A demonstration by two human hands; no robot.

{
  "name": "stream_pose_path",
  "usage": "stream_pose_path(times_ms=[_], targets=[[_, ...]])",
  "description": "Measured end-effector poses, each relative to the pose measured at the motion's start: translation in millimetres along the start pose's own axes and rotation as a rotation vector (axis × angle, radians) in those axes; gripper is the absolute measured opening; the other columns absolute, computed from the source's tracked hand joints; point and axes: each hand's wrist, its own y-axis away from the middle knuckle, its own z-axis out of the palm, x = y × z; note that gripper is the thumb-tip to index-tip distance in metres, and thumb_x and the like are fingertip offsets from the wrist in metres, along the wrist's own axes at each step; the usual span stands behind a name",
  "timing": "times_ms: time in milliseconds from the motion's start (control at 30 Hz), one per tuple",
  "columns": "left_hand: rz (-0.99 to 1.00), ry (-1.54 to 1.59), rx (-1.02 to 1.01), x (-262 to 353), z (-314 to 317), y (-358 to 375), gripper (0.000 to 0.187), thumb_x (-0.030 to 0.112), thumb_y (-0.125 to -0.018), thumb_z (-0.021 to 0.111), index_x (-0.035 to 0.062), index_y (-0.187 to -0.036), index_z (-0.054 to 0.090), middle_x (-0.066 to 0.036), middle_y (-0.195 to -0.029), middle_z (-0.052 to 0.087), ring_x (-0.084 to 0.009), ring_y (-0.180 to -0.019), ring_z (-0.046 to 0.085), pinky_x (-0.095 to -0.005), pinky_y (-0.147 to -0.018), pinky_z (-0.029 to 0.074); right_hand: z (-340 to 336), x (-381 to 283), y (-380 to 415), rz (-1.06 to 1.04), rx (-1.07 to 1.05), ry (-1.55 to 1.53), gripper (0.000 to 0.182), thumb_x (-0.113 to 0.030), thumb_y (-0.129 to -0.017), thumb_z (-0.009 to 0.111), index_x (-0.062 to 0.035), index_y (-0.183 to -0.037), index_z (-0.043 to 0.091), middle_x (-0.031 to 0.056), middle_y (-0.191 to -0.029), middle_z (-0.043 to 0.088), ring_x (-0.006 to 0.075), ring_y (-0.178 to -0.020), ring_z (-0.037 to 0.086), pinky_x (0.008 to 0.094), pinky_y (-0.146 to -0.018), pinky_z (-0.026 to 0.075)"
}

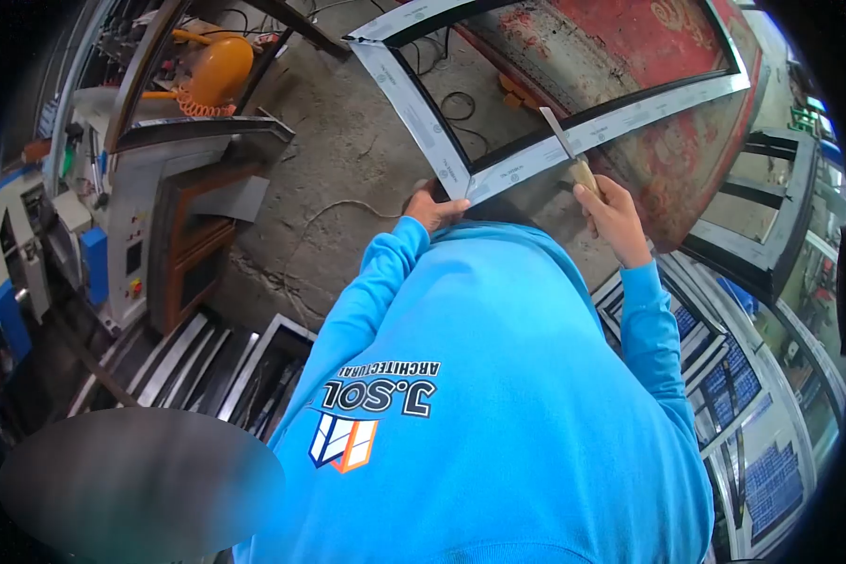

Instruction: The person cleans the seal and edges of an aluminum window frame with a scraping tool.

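Left hand (pixel 432 209): gripping corner of frame (pixel 526 167), thumb on top | Right hand (pixel 616 222): closed around knife (pixel 581 172) (blade pointing away), elbow bent

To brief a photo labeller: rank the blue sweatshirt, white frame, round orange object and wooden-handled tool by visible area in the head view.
1. Blue sweatshirt, helped by its nearness to the camera
2. White frame, partly cut off
3. Round orange object
4. Wooden-handled tool
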Motion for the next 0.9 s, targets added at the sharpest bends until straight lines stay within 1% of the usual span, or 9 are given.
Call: stream_pose_path(times_ms=[133,300,467,533,600,667,733,800,900], targets=[[0.158,-0.121,0.008,-28.3,-11.4,-10.0,0.068,0.022,-0.07,0.089,-0.0072,-0.124,0.059,-0.02,-0.117,0.069,-0.0267,-0.103,0.067,-0.0367,-0.093,0.053,10.8,-20.8,22.6,-0.015,0.064,0.002,0.028,-0.03,-0.099,0.062,-0.003,-0.104,0.059,-0.0023,-0.072,0.053,0.0051,-0.055,0.05,0.0217,-0.046,0.039],[0.208,-0.086,0.005,-8.3,-4.4,8.7,0.062,0.021,-0.069,0.088,-0.0053,-0.12,0.064,-0.019,-0.117,0.07,-0.0276,-0.106,0.067,-0.0365,-0.097,0.051,16.1,-49.3,31.6,0.005,0.029,0.125,0.031,-0.034,-0.101,0.058,-0.0041,-0.108,0.057,-0.0009,-0.074,0.055,0.006,-0.055,0.051,0.0214,-0.046,0.039],[0.191,-0.415,0.181,8.0,10.5,20.9,0.057,0.025,-0.075,0.081,-0.0055,-0.12,0.064,-0.023,-0.117,0.069,-0.0328,-0.106,0.067,-0.0391,-0.097,0.051,23.7,-75.9,20.3,-0.081,0.055,0.189,0.03,-0.034,-0.102,0.056,-0.0055,-0.109,0.057,-0.0013,-0.074,0.055,0.0056,-0.058,0.051,0.0207,-0.048,0.039],[0.208,-0.364,0.231,9.8,19.4,25.3,0.056,0.025,-0.076,0.08,-0.0054,-0.119,0.064,-0.023,-0.117,0.069,-0.034,-0.106,0.067,-0.0397,-0.097,0.051,23.7,-81.5,8.0,-0.087,0.031,0.205,0.029,-0.034,-0.102,0.056,-0.0057,-0.109,0.057,-0.0013,-0.075,0.055,0.0055,-0.058,0.051,0.0206,-0.049,0.039],[0.224,-0.313,0.284,7.2,23.3,22.7,0.054,0.026,-0.077,0.078,-0.0053,-0.119,0.064,-0.024,-0.116,0.069,-0.0353,-0.106,0.067,-0.0403,-0.096,0.051,20.0,-82.9,-9.6,-0.081,-0.088,0.206,0.029,-0.034,-0.102,0.056,-0.006,-0.11,0.057,-0.0013,-0.077,0.056,0.0056,-0.059,0.05,0.021,-0.051,0.04],[0.236,-0.185,0.323,2.4,28.6,18.8,0.066,0.042,-0.073,0.081,-0.0086,-0.112,0.066,-0.026,-0.111,0.07,-0.0361,-0.102,0.068,-0.0422,-0.092,0.053,12.0,-78.8,-33.5,-0.062,-0.155,0.296,0.034,-0.035,-0.102,0.057,-0.0039,-0.114,0.058,-0.0012,-0.08,0.055,0.0059,-0.061,0.05,0.0218,-0.053,0.04],[0.217,-0.161,0.367,-2.7,33.7,14.0,0.067,0.043,-0.074,0.081,-0.0088,-0.113,0.065,-0.026,-0.11,0.07,-0.0362,-0.102,0.068,-0.0423,-0.091,0.053,8.1,-76.9,-60.4,-0.184,-0.184,0.503,0.044,-0.041,-0.1,0.057,-0.0042,-0.125,0.058,0.0011,-0.077,0.055,0.0097,-0.064,0.053,0.026,-0.053,0.043],[0.18,-0.123,0.435,-6.4,41.2,12.5,0.069,0.045,-0.074,0.08,-0.009,-0.114,0.065,-0.026,-0.11,0.07,-0.0364,-0.101,0.068,-0.0425,-0.091,0.053,7.8,-83.5,-86.2,-0.148,-0.231,0.554,0.046,-0.039,-0.1,0.058,-0.004,-0.13,0.057,0.0017,-0.079,0.057,0.0113,-0.066,0.054,0.0285,-0.056,0.045],[0.169,-0.031,0.549,-12.8,55.6,12.4,0.073,0.048,-0.074,0.08,-0.0093,-0.117,0.064,-0.026,-0.111,0.069,-0.0366,-0.103,0.068,-0.0423,-0.092,0.052,-4.7,-83.3,-147.4,-0.229,-0.495,0.716,0.046,-0.033,-0.099,0.059,-0.0037,-0.135,0.056,0.0069,-0.092,0.064,0.0148,-0.074,0.06,0.0312,-0.066,0.05]])
